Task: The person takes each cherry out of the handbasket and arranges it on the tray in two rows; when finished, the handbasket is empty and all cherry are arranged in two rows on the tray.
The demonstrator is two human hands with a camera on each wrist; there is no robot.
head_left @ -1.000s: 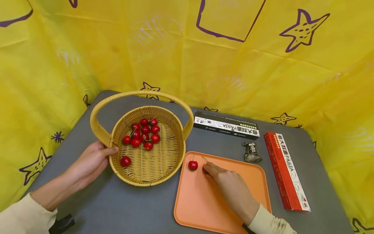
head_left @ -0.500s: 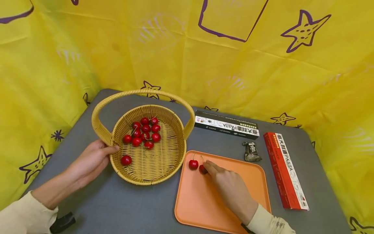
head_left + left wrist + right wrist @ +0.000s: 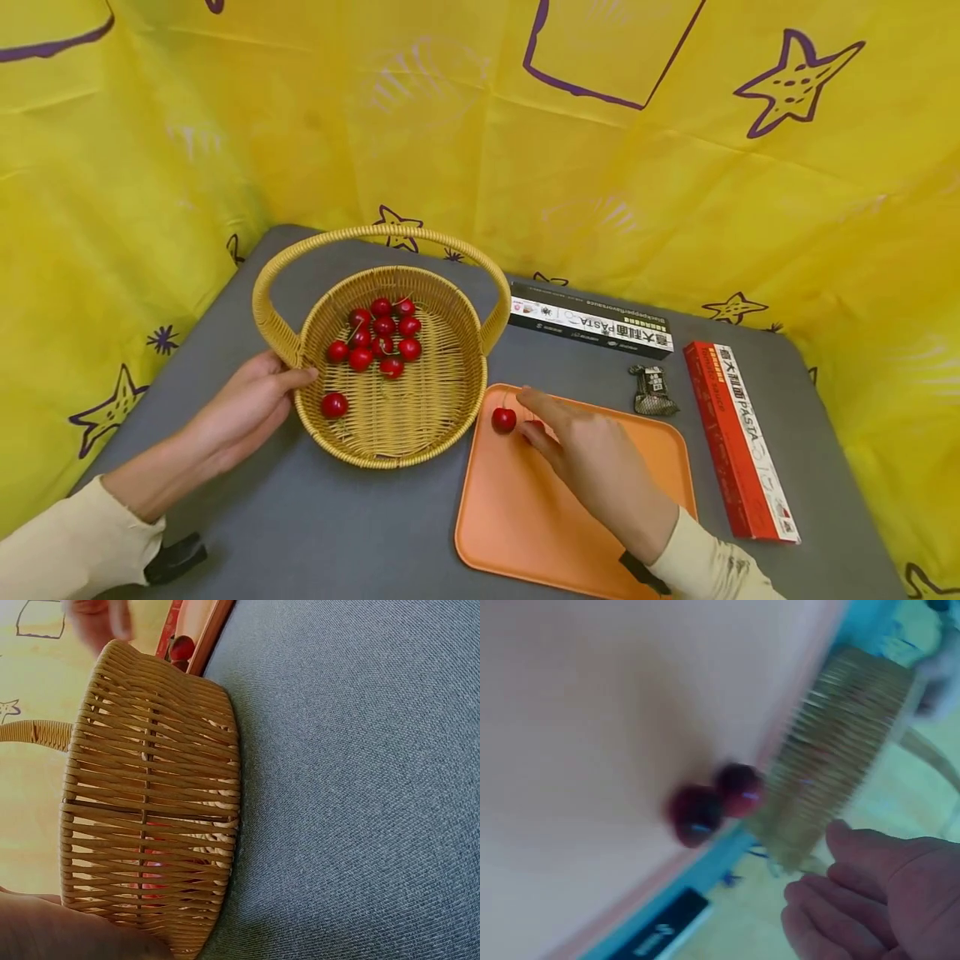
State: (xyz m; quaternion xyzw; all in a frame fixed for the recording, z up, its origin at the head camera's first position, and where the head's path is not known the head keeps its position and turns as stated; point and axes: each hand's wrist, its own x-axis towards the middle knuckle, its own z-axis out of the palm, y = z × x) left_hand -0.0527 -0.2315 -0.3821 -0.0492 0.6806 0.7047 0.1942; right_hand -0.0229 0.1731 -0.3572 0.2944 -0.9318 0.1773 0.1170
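Observation:
A round wicker basket [image 3: 390, 454] with a tall arched handle stands on the left of the table, with several red cherries [image 3: 382, 325] clustered toward its back. One cherry [image 3: 334, 406] lies apart by the left wall. My left hand [image 3: 240, 408] grips the basket's left rim, thumb over the edge near the handle's base. Over the orange tray [image 3: 495, 533], my right hand [image 3: 600, 467] has thumb and fingers apart, with nothing between them. Two cherries sit side by side at the tray's upper left: one cherry [image 3: 503, 419] fully visible, another cherry [image 3: 696, 816] partly behind the right hand in the head view.
A black pasta box [image 3: 592, 321] lies behind the tray. On the right is a red pasta box [image 3: 742, 442]. Between them and the tray sits a small dark packet [image 3: 652, 392]. A yellow patterned cloth [image 3: 480, 125] hangs around the table.
My right hand has let go of the right-hand cherry on the tray; its thumb and fingers have spread apart. The left hand keeps its grip on the basket. The head view has shifted slightly.

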